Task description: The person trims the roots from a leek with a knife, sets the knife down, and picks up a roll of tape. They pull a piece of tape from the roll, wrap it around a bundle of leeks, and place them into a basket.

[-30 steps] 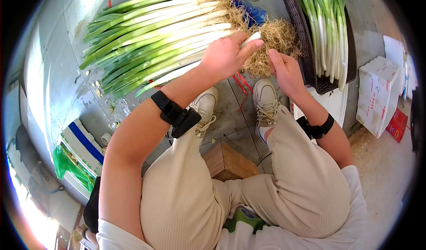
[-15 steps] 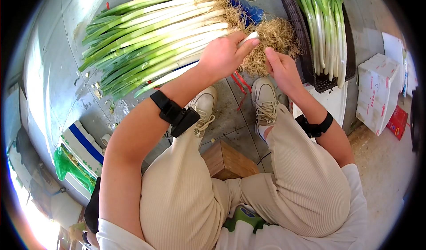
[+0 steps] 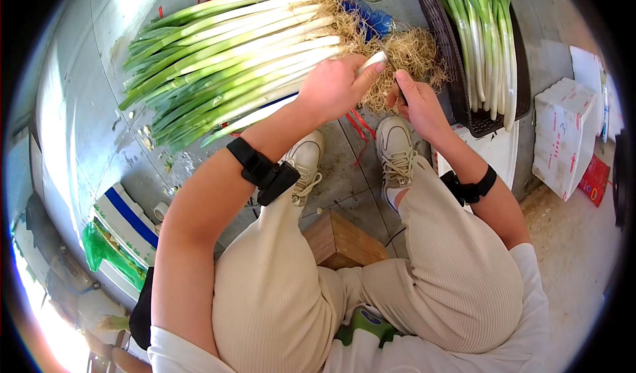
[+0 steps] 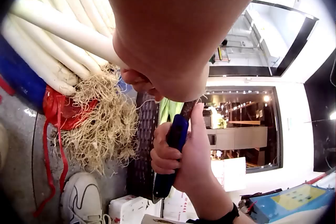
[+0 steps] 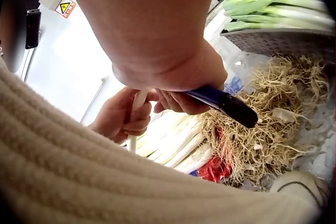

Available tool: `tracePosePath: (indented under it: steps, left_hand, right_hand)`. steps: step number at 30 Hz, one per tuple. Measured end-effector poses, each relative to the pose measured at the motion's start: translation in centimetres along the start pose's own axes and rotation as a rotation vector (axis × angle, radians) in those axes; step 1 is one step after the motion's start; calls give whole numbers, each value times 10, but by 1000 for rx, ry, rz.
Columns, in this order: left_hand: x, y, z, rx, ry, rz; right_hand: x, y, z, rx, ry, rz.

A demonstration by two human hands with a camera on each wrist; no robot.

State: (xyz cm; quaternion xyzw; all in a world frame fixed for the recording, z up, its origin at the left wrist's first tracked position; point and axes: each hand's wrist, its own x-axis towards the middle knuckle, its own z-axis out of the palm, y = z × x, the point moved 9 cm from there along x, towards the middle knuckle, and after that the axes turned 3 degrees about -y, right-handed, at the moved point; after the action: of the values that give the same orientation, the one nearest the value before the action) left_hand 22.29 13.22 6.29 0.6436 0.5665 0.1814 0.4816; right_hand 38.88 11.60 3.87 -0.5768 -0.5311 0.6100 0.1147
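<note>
My left hand (image 3: 336, 83) grips a long green onion (image 4: 63, 28) near its white root end, which sticks out past the thumb. Opposite it, my right hand (image 3: 422, 106) holds a knife by its dark blue handle (image 4: 177, 142). The blade is mostly hidden behind the fingers, its tip end close to the onion's cut end in the head view. In the right wrist view the fingers of my left hand (image 5: 123, 112) wrap the white stalk (image 5: 137, 103). A pile of green onions (image 3: 232, 55) lies left of the hands, roots pointing right.
Cut-off roots (image 3: 414, 58) are heaped under and beyond the hands. A dark crate (image 3: 457, 61) of trimmed green onions (image 3: 490, 48) stands to the right. Red ties (image 3: 360, 126) lie on the tiles by the shoes. A white box (image 3: 563, 138) stands farther right; a wooden block (image 3: 341, 240) sits between the legs.
My right hand has turned slightly and shifted a little toward the onion's end, so the knife shows beside its thumb. My left hand keeps its grip on the onion nearly in place.
</note>
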Motion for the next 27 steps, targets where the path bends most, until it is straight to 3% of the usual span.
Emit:
tracePosePath:
  steps: [7,15,27]
  left_hand:
    - [2,0,2,38,30,35]
    - [3,7,1,77,36,101]
    - [14,12,9,122,10,178]
  right_hand:
    - [0,0,-4,-69,87,24]
    - [6,9,6,148,44,12]
    - [7,13,-4,133,82,36]
